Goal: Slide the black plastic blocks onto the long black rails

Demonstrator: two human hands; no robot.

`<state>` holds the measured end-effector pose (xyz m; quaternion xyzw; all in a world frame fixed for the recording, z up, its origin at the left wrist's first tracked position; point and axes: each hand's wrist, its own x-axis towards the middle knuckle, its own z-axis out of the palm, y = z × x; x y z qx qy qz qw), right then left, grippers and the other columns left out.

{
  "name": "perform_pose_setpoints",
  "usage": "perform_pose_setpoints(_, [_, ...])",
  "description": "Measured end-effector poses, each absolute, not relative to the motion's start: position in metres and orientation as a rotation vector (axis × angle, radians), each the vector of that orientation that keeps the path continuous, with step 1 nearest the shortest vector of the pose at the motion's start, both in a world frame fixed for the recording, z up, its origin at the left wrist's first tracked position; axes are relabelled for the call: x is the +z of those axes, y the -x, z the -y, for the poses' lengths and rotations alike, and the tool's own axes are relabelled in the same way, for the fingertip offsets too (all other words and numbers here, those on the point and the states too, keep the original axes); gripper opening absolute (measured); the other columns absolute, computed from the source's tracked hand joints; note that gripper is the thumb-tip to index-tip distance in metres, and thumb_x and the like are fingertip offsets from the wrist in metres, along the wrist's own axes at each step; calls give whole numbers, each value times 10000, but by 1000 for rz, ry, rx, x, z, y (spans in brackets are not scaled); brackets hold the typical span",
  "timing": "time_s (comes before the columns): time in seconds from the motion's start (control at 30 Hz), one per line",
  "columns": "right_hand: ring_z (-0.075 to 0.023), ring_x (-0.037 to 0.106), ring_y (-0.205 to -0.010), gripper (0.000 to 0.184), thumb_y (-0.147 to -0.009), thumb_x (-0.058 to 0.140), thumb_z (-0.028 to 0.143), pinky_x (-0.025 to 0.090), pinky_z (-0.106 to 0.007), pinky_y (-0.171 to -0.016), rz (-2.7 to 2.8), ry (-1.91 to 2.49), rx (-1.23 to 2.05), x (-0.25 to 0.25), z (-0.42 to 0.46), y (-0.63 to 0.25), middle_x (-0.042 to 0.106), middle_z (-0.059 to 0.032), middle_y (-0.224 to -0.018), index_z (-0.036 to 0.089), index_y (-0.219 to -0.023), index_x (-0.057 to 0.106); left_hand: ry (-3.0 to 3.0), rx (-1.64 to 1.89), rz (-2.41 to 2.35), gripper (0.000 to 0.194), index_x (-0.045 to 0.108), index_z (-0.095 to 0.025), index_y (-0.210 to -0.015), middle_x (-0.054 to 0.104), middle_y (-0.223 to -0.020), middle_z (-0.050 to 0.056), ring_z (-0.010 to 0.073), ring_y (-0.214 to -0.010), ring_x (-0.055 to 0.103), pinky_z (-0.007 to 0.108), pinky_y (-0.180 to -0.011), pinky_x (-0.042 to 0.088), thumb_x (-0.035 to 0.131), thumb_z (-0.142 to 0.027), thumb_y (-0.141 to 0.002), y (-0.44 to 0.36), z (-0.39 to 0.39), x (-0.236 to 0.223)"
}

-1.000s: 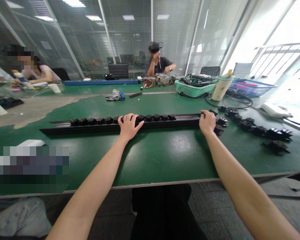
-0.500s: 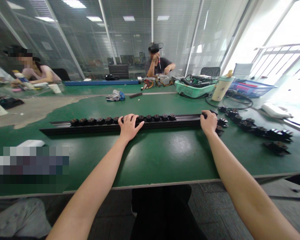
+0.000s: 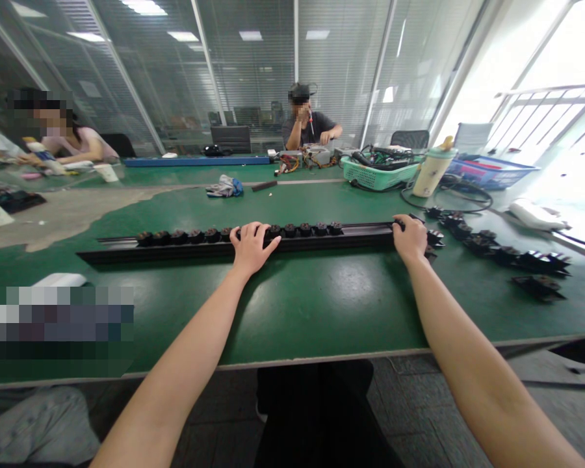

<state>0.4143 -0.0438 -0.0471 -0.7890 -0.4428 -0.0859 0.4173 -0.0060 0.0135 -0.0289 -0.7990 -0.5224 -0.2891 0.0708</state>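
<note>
Right hand [image 3: 411, 240] has edged slightly further toward the right end of the long black rail [image 3: 185, 255], while the left hand [image 3: 251, 247] sits about where it was. The rail lies flat across the green tabletop [image 3: 331, 305], straight ahead of the person and parallel to the near edge. A row of round dark parts [image 3: 305, 229] stands along its top. The left hand is curved over the rail with its fingers spread among those parts. The right hand is curled over the rail near its end. Both touch the rail, but I cannot tell how firmly either one grips it.

Just beyond the right end, loose black parts [image 3: 478, 246] trail away across the tabletop. Farther off stand a green basket of cables [image 3: 377, 175], a bottle [image 3: 432, 172] and a blue crate [image 3: 492, 174]. A crumpled cloth [image 3: 224, 187] lies toward the far side. A co-worker [image 3: 305, 127] sits beyond the tabletop.
</note>
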Motion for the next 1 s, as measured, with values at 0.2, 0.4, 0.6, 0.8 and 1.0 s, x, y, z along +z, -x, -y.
perform_pose_setpoints(0.2, [-305, 568, -1066, 427, -891, 499, 269, 484, -469, -971, 1111, 1982, -261, -47, 44, -414, 638, -158, -1118, 201, -1209, 776, 2396, -868, 1573, 442, 644, -294, -1336, 611, -1406, 118, 327, -1381, 468, 569, -1238, 182, 471, -548, -1018, 6, -14, -30])
perform_pose_setpoints(0.4, [-329, 533, -1126, 437, -888, 482, 278, 480, -490, -982, 1133, 1934, -287, -50, 41, -413, 622, -180, -1124, 180, -1197, 775, 2406, -889, 1566, 442, 651, -291, -1327, 617, -1396, 124, 325, -1373, 477, 568, -1240, 178, 470, -548, -1016, 6, -14, -30])
perform_pose_setpoints(0.6, [-337, 518, -1173, 361, -891, 511, 297, 482, -500, -986, 1135, 1934, -280, -50, 42, -411, 601, -184, -1184, 193, -1090, 793, 2405, -879, 1569, 450, 647, -285, -1328, 615, -1398, 126, 325, -1372, 477, 568, -1237, 184, 466, -554, -1017, 6, -14, -29])
perform_pose_setpoints(0.8, [-336, 531, -1140, 335, -898, 516, 292, 485, -489, -977, 1112, 1983, -267, -50, 40, -411, 610, -183, -1117, 175, -1037, 798, 2403, -867, 1574, 447, 648, -292, -1334, 606, -1408, 120, 331, -1375, 470, 568, -1236, 185, 472, -554, -1016, 6, -14, -29])
perform_pose_setpoints(1.0, [-335, 514, -1084, 359, -899, 489, 284, 472, -477, -945, 1095, 2013, -303, -51, 39, -413, 602, -184, -1049, 161, -1030, 800, 2401, -869, 1571, 447, 651, -279, -1338, 608, -1409, 124, 333, -1374, 478, 571, -1236, 186, 485, -542, -1017, 6, -14, -29])
